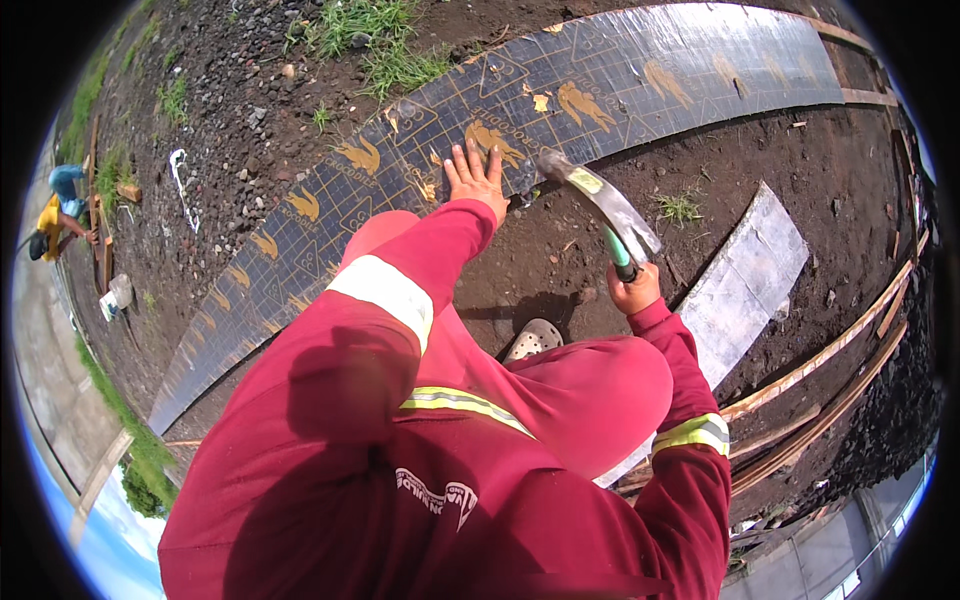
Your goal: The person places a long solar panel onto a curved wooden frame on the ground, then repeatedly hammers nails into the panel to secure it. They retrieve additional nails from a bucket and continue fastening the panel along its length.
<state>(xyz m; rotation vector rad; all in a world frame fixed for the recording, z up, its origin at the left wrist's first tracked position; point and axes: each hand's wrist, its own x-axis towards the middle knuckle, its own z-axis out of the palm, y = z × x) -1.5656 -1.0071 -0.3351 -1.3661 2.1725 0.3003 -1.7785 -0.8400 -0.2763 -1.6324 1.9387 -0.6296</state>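
Note:
A long dark plywood sheet (620,60) with yellowish printed figures lies across the ground in front of me. My left hand (476,182) rests flat on its near edge, fingers spread. In my right hand (634,288) is a claw hammer (606,205), gripped by its green and black handle. The hammer's metal head reaches toward the sheet's near edge, just right of my left hand; whether it touches the sheet I cannot tell. Dark red sleeves with reflective bands cover both arms.
A grey board (745,275) lies on the soil to my right, with long timber strips (820,420) beyond it. My shoe (535,338) is on the dirt below the sheet. At far left a person in yellow (48,215) bends near some timber. Grass tufts (365,30) and gravel lie behind the sheet.

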